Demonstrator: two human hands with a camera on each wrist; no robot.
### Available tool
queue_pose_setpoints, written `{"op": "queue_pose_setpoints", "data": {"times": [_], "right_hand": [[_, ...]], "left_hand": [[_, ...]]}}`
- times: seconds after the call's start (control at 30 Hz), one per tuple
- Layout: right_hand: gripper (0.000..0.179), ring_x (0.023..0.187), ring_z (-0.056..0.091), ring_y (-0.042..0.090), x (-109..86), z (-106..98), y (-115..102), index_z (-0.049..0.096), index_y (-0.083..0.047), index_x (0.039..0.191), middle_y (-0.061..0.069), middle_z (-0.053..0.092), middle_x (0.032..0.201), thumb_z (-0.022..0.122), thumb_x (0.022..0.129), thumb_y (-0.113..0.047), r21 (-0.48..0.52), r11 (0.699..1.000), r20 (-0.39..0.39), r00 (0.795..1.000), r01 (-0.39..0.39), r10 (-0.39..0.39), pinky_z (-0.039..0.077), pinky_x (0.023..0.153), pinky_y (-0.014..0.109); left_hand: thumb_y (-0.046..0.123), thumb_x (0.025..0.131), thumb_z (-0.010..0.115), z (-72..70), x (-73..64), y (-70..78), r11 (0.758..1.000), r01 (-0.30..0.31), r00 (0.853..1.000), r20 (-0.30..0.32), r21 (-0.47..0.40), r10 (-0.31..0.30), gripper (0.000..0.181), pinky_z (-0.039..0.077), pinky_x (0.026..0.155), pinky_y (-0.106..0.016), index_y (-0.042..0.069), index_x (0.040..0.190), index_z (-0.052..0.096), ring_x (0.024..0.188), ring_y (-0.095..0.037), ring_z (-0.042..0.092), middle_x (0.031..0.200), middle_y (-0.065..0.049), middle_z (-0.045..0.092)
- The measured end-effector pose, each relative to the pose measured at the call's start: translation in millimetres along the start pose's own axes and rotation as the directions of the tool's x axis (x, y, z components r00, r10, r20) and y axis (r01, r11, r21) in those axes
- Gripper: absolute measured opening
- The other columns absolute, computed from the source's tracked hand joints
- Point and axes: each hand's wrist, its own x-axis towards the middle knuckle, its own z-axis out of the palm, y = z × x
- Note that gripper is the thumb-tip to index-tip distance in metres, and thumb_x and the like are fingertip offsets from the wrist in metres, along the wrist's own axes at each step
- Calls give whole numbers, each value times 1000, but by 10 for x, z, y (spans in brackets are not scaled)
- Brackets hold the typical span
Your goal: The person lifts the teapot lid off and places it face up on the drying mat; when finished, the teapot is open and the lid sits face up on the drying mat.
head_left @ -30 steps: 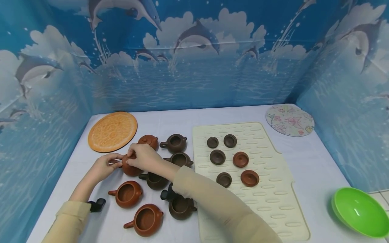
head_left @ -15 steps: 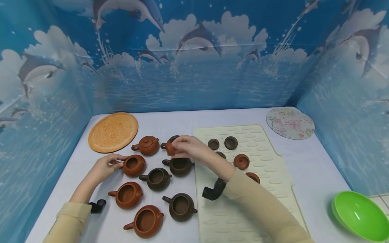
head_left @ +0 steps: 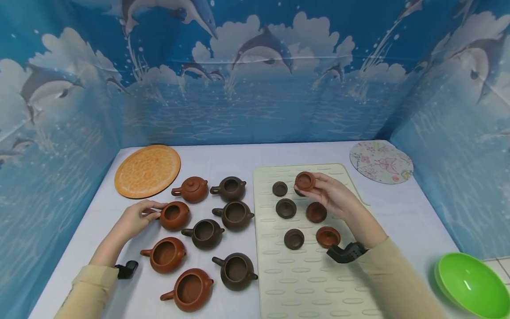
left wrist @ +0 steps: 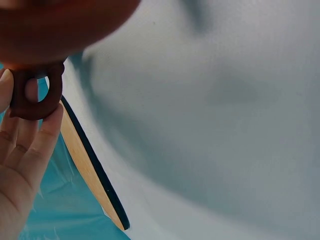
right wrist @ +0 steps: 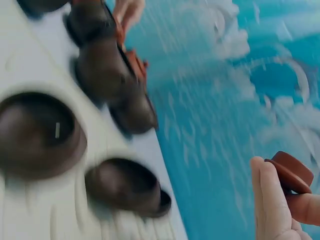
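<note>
My left hand (head_left: 137,217) pinches the ring handle of a small reddish-brown clay teapot (head_left: 175,215) that stands without its lid; the left wrist view shows thumb and fingers at the handle (left wrist: 37,100). Over the cream mat, my right hand (head_left: 334,195) holds a reddish teapot lid (head_left: 305,180) by its edge, its hollow side turned toward the head view. The right wrist view has this lid (right wrist: 290,172) between thumb and fingers. Partly hidden behind it is a dark lid (head_left: 299,192) on the mat.
More lids lie on the ridged cream mat (head_left: 295,279), dark (head_left: 286,208) and reddish (head_left: 328,237). Several open teapots (head_left: 237,271) stand left of it, plus one lidded reddish teapot (head_left: 193,189). An orange round mat (head_left: 147,171), a floral round mat (head_left: 381,161) and a green bowl (head_left: 472,283) sit around them.
My right hand has lifted the lid off the reddish teapot and carried it right, over the mat. My left hand has stayed at the teapot's handle.
</note>
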Motion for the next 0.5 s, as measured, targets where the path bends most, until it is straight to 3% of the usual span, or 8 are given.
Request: {"op": "queue_pose_setpoints", "data": {"times": [0.13, 0.23, 0.4, 0.5], "right_hand": [[21, 105, 70, 20, -97, -262, -98, 56, -10, 120, 9, 69, 113, 41, 107, -15, 130, 991, -47, 999, 27, -21, 54, 93, 27], [18, 103, 71, 17, -144, -416, -153, 55, -10, 117, 7, 70, 110, 45, 105, -20, 106, 993, -123, 992, 46, -33, 55, 92, 27], [22, 98, 69, 5, -134, -680, -125, 57, -11, 120, -4, 70, 104, 54, 102, -24, -86, 995, -239, 968, 52, -71, 55, 90, 21], [47, 99, 66, 2, -86, -821, -64, 49, -1, 136, -5, 66, 108, 57, 100, -30, -264, 965, -325, 941, 4, -93, 54, 90, 20]], "left_hand": [[3, 93, 65, -2, -15, 4, 1000, 7, 1000, -3, -5, -7, 31, 53, 91, -55, 5, 124, 67, 113, -43, 61, 124, -21, 65], [3, 93, 65, -1, -11, 5, 1000, 2, 1000, -12, -4, -3, 31, 53, 91, -56, 5, 123, 67, 113, -43, 60, 124, -21, 64], [3, 93, 65, 11, -1, 5, 1000, 2, 1000, -17, -2, -2, 31, 53, 91, -55, 5, 123, 67, 112, -43, 61, 124, -21, 64], [3, 93, 65, 18, -2, 4, 1000, 3, 1000, -15, 1, -3, 31, 53, 91, -55, 5, 123, 67, 112, -42, 61, 124, -21, 64]]}}
